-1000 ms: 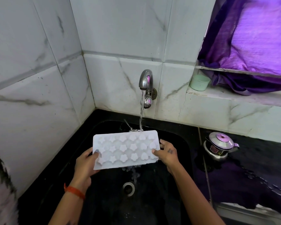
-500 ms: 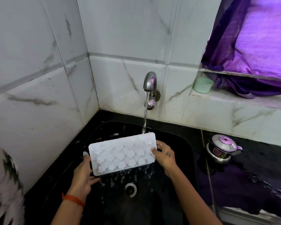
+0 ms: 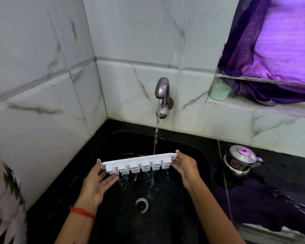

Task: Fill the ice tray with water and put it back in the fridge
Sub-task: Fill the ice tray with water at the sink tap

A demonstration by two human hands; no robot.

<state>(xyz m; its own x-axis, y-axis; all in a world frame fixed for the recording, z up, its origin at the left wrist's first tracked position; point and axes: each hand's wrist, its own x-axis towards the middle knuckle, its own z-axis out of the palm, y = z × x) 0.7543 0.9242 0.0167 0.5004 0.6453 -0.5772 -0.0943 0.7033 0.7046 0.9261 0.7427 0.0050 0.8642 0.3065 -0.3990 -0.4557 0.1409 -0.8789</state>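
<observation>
Between both hands (image 3: pixel 144 173), ice tray (image 3: pixel 139 164)

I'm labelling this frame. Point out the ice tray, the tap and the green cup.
ice tray (image 3: pixel 139 165): head view, on its near side wall.
tap (image 3: pixel 161 87): head view, on the curved spout.
green cup (image 3: pixel 219 92): head view, on its outer wall.
</observation>
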